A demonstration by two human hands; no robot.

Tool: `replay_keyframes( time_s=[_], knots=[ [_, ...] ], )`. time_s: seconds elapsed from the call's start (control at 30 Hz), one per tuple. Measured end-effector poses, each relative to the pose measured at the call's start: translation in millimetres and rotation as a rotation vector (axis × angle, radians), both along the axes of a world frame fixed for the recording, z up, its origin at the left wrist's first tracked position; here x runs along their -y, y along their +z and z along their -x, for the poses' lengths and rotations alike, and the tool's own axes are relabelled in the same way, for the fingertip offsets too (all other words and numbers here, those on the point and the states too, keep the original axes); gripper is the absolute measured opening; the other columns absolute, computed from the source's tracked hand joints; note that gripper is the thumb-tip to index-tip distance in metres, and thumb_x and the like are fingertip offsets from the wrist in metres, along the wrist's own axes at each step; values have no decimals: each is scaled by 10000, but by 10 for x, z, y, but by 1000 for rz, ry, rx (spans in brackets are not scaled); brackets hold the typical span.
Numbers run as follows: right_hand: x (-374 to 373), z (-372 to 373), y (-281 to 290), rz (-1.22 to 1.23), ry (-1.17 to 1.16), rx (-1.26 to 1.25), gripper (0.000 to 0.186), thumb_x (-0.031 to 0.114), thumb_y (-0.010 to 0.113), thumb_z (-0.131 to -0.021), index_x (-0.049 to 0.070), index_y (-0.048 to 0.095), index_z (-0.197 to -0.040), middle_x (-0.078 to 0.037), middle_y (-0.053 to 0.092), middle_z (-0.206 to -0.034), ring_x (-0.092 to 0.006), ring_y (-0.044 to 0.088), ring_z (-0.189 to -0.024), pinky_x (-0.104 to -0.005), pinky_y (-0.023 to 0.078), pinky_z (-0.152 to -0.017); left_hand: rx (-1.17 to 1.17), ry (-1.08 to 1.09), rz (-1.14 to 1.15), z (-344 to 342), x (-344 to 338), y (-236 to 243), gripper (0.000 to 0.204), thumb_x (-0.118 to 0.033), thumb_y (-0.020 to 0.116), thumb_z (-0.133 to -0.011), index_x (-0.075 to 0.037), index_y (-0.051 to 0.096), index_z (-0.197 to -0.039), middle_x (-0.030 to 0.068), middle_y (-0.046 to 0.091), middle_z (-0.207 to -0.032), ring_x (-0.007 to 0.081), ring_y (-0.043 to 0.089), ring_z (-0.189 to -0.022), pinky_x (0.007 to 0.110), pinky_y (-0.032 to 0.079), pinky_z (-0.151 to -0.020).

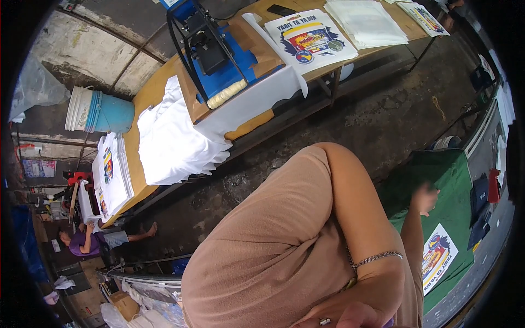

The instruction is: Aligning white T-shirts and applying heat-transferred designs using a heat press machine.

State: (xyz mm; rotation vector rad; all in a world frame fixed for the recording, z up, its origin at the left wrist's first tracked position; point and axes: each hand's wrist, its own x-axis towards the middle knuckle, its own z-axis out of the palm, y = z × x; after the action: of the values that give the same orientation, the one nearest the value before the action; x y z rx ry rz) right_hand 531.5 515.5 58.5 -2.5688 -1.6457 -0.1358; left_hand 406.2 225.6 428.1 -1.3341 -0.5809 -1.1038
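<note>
My left arm is bent across the brown shirt (262,235), a chain bracelet (380,257) round its wrist. My left hand (353,316), with a ring, is cut off by the lower edge, so its grip is hidden. Farther right, my right hand (425,199) is over a green cloth (454,180). It is partly blurred; its fingers look apart and nothing shows in them. Below it on the cloth lies a white sheet with a colourful printed design (439,257).
A long wooden table (143,104) carries a blue heat press (229,54), white shirts (175,139), printed sheets (311,41) and a white stack (366,22). Buckets (112,112) stand behind it. At far left is another person (90,240). Dark objects (480,210) lie beyond the cloth.
</note>
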Motion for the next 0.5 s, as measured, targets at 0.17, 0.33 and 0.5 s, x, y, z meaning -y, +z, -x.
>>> replay_keyframes(
  time_s=[0.17, 0.33, 0.5],
  knots=[
    [8, 5, 9, -11, 7, -23, 684, 609, 315, -863, 218, 203, -1413, -86, 278, -1435, -394, 278, -1284, -660, 229, -956, 14, -18, 1, -20, -2, -34, 432, -435, 448, -876, -134, 479, -1185, 24, 485, -1252, 206, 432, -1175, 434, 291, -980],
    [16, 15, 24, -1, 5, -27, 686, 608, 315, -863, 215, 199, -1413, -85, 275, -1437, -395, 270, -1287, -661, 227, -957, 30, -36, 0, -41, 0, -67, 434, -435, 449, -876, -135, 477, -1188, 22, 483, -1254, 204, 431, -1177, 434, 290, -981],
    [7, 4, 12, 1, 7, -17, 688, 609, 315, -862, 215, 194, -1414, -90, 272, -1438, -397, 267, -1287, -663, 223, -958, 45, -52, 0, -60, 1, -98, 435, -436, 449, -876, -137, 476, -1191, 21, 481, -1257, 203, 429, -1179, 434, 289, -982]
  ],
)
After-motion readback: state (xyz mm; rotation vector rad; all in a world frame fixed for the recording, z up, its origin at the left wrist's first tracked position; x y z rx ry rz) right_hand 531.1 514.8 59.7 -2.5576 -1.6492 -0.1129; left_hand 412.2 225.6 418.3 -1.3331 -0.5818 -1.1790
